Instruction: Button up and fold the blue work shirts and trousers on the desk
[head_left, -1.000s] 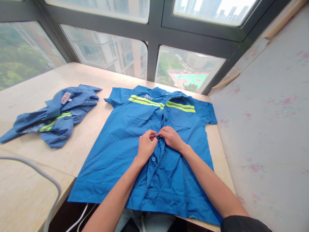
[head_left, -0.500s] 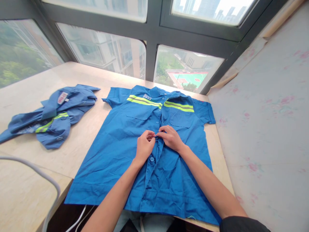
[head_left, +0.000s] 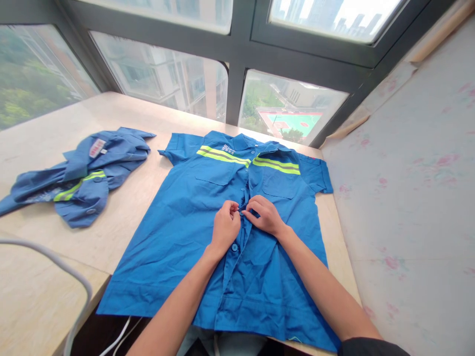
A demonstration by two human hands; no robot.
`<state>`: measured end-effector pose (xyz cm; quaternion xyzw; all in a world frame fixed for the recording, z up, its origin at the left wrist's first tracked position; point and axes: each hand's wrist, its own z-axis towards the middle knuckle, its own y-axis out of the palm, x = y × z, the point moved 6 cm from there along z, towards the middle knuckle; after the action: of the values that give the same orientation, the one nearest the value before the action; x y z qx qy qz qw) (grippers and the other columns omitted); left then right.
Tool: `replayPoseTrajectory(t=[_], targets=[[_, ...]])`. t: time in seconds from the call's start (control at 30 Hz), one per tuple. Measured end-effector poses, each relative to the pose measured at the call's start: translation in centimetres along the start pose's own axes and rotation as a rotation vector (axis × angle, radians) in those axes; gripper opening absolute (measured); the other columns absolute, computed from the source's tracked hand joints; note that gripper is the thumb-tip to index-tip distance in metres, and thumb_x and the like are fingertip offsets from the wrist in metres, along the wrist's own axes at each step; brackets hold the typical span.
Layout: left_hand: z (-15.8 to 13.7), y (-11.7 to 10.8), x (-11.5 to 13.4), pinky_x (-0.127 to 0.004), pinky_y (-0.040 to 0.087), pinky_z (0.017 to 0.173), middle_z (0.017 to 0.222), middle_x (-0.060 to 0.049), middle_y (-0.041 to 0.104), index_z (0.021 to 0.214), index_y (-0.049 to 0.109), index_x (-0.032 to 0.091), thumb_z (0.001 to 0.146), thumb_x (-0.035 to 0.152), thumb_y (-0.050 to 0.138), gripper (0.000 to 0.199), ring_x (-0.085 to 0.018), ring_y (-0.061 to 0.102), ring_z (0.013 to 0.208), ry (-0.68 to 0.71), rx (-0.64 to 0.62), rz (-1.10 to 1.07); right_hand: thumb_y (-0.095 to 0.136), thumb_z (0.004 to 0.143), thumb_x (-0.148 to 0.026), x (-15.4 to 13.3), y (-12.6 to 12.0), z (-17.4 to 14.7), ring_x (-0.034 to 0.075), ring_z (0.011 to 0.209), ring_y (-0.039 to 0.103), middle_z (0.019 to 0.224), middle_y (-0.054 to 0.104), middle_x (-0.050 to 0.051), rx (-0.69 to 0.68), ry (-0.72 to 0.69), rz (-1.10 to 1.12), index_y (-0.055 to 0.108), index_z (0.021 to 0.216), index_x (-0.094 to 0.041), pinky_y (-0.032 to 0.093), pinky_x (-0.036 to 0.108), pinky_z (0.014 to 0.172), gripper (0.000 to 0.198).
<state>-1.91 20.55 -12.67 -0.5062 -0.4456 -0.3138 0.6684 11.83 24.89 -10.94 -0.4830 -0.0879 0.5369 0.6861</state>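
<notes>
Blue work cloth is filling the middle of the table [head_left: 122, 212], where a short-sleeved shirt [head_left: 174, 222] is lying face up, collar toward the window frame [head_left: 237, 59] and hem hanging over the near edge, probably so that its front opening is running straight before the wearer of the camera. The left hand [head_left: 226, 225] is pinching the front edge, fingertips nearly closed on cloth, apparently steadying it. The right hand [head_left: 264, 215] is meeting it there, loosely curled, a small gap showing between thumb and forefinger; whether it is gripping cloth, one cannot tell. The two seem to be working close together because the button between them is small. A lower button [head_left: 234, 247] is showing just below.

The fingertips are hiding most of that upper button and any buttonhole. At left, a crumpled second garment [head_left: 89, 168] is running out of view, its lettering too small to read. The left forearm is leaving the picture at the bottom, and a dark sleeve [head_left: 371, 347] is being cut off at right.
</notes>
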Motion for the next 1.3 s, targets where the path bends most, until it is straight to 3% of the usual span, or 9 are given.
replayPoseTrajectory(t=[0.27, 0.47, 0.67, 0.8, 0.97, 1.1, 1.2, 1.3], targets=[[0.1, 0.0, -0.1, -0.031, 0.051, 0.074, 0.082, -0.004, 0.07, 0.101, 0.063, 0.02, 0.086, 0.015, 0.056, 0.017, -0.019, 0.066, 0.075, 0.046, 0.018, 0.157, 0.063, 0.092, -0.029, 0.1, 0.8, 0.0, 0.02, 0.089, 0.06, 0.092, 0.067, 0.007, -0.092, 0.05, -0.02, 0.066, 0.091, -0.021, 0.045, 0.034, 0.078, 0.008], [-0.3, -0.6, 1.0, -0.037, 0.049, 0.086, 0.101, -0.01, 0.069, 0.097, 0.072, 0.019, 0.088, 0.017, 0.059, 0.016, -0.027, 0.06, 0.099, 0.215, 0.09, 0.473, 0.064, 0.088, -0.024, -0.8, 1.4, 0.1, 0.022, 0.088, 0.059, 0.091, 0.067, 0.008, -0.135, 0.111, -0.149, 0.066, 0.091, -0.018, 0.043, 0.033, 0.077, 0.007], [-0.8, -0.7, 1.1, -0.039, 0.047, 0.083, 0.109, -0.008, 0.07, 0.097, 0.076, 0.025, 0.09, 0.022, 0.06, 0.019, -0.027, 0.059, 0.103, 0.222, 0.059, 0.606, 0.058, 0.092, -0.028, -0.9, 1.7, -0.2, 0.021, 0.085, 0.058, 0.088, 0.067, 0.008, -0.086, 0.107, -0.199, 0.066, 0.088, -0.017, 0.045, 0.033, 0.077, 0.013], [-1.7, -0.4, 1.2, -0.042, 0.046, 0.088, 0.125, -0.01, 0.067, 0.11, 0.074, 0.026, 0.092, 0.022, 0.055, 0.026, -0.028, 0.058, 0.118, 0.29, 0.01, 0.694, 0.056, 0.095, -0.031, -0.6, 1.6, -0.3, 0.021, 0.087, 0.06, 0.09, 0.068, 0.008, -0.064, 0.095, -0.138, 0.066, 0.09, -0.018, 0.047, 0.032, 0.079, 0.017], [-3.3, 0.0, 0.9, -0.049, 0.04, 0.103, 0.147, -0.013, 0.052, 0.135, 0.059, 0.018, 0.099, 0.029, 0.041, 0.042, -0.029, 0.042, 0.14, 0.351, -0.099, 0.809, 0.055, 0.097, -0.039, -0.2, 1.6, -0.3, 0.021, 0.087, 0.06, 0.089, 0.067, 0.007, -0.067, 0.103, -0.117, 0.067, 0.09, -0.019, 0.048, 0.033, 0.082, 0.024], [-4.2, -0.3, 0.4, -0.055, 0.023, 0.118, 0.155, -0.012, 0.041, 0.146, 0.047, 0.019, 0.099, 0.044, 0.037, 0.054, -0.029, 0.034, 0.146, 0.369, -0.151, 0.842, 0.056, 0.095, -0.049, 0.1, 1.5, -0.4, 0.026, 0.109, 0.059, 0.113, 0.066, 0.013, -0.04, 0.129, -0.17, 0.066, 0.116, -0.019, 0.046, 0.041, 0.096, 0.038], [-4.3, -0.9, -0.1, -0.054, 0.019, 0.121, 0.158, -0.012, 0.036, 0.149, 0.042, 0.018, 0.098, 0.055, 0.034, 0.063, -0.029, 0.029, 0.148, 0.368, -0.187, 0.849, 0.047, 0.097, -0.053, 0.6, 1.7, -0.6, 0.03, 0.134, 0.045, 0.143, 0.05, 0.019, -0.028, 0.176, -0.23, 0.046, 0.144, -0.016, 0.04, 0.048, 0.108, 0.06], [-3.9, -2.1, -0.9, -0.054, 0.017, 0.121, 0.159, -0.011, 0.033, 0.151, 0.039, 0.019, 0.096, 0.064, 0.03, 0.071, -0.028, 0.027, 0.149, 0.35, -0.205, 0.864, 0.036, 0.1, -0.056, 1.5, 2.1, -0.9, 0.031, 0.145, 0.032, 0.157, 0.031, 0.023, -0.039, 0.253, -0.278, 0.027, 0.155, -0.011, 0.037, 0.049, 0.112, 0.071]])
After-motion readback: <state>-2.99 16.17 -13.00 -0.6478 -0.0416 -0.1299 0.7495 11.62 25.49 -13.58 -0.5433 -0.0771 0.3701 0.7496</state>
